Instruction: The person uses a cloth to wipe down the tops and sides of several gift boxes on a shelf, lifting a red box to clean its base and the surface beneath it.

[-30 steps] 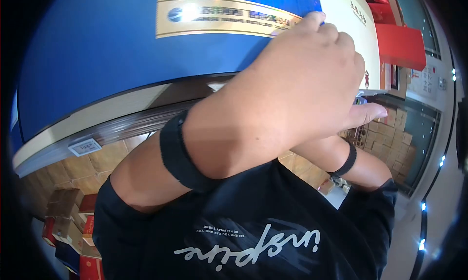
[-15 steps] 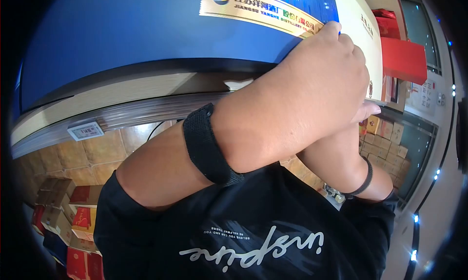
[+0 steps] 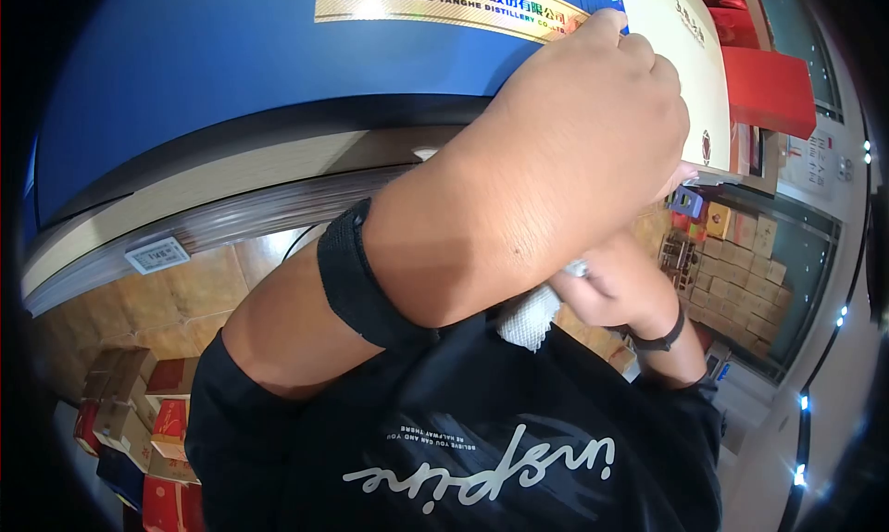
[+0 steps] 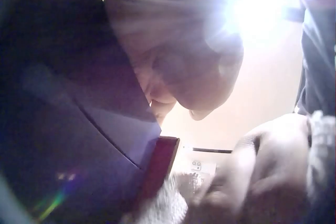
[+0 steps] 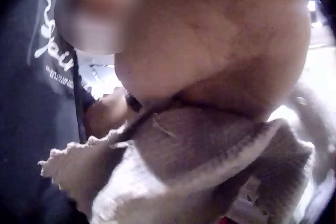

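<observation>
A big blue box [image 3: 241, 60] with a gold distillery label [image 3: 472, 6] fills the upper left of the head view. My left hand [image 3: 602, 106] grips the box's right edge, fingers bent and their tips mostly hidden; its forearm crosses the picture from the left. Beneath that forearm, my right hand [image 3: 619, 287] holds a white textured cloth [image 3: 531, 321] near my chest. The right wrist view shows the cloth [image 5: 173, 145] bunched in folds under that hand. In the left wrist view, the right hand [image 4: 268, 166] and cloth [image 4: 163, 203] appear low beside the dark box face [image 4: 58, 108].
A cream panel [image 3: 681, 83] with dark characters adjoins the blue face, and a red box [image 3: 769, 89] juts out beyond it. Under the box runs a shelf edge bearing a price tag [image 3: 157, 254]. Stacked cartons [image 3: 736, 273] stand at right; red boxes [image 3: 171, 504] lie lower left.
My right hand has drawn out from behind the left hand toward my chest, bringing the white cloth into view. The left hand stays at the box edge while the head view shifts slightly.
</observation>
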Demonstrator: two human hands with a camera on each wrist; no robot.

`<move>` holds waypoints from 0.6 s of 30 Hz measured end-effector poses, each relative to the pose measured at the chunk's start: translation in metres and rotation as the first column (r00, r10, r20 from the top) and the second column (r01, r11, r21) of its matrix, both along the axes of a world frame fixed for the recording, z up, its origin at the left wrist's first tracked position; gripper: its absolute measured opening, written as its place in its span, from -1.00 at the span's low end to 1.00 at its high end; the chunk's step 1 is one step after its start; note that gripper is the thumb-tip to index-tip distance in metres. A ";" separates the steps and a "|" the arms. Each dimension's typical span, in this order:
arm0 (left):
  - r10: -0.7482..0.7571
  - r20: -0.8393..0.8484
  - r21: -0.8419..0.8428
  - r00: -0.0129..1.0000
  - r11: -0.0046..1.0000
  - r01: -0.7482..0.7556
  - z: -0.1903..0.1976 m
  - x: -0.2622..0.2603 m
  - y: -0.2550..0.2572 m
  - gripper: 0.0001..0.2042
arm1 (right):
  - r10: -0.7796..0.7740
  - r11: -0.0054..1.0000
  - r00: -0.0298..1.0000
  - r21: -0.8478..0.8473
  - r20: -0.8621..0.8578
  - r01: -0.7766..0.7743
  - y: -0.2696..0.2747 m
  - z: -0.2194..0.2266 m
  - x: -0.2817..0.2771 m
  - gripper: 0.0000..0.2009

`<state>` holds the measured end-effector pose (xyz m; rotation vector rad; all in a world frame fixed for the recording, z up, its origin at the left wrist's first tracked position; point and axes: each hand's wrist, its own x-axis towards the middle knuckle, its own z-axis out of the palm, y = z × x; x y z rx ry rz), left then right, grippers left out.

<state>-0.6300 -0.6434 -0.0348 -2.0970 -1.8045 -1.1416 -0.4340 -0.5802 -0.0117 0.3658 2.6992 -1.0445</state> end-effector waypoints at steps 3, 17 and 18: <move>-0.097 -0.019 -0.187 0.995 0.978 0.092 0.019 -0.009 0.001 -0.70 | -0.487 0.835 0.872 -0.262 0.055 0.483 -0.010 -0.012 0.031 -0.74; -0.130 -0.074 -0.074 0.989 0.989 0.124 0.003 0.000 0.030 -0.50 | -0.694 0.248 -0.061 -0.317 -0.717 0.915 -0.019 -0.024 0.084 -0.46; -0.131 -0.082 -0.077 0.988 0.989 0.125 0.003 0.000 0.031 -0.48 | -0.728 0.296 -0.052 -0.382 -0.683 0.875 -0.022 -0.022 0.082 -0.41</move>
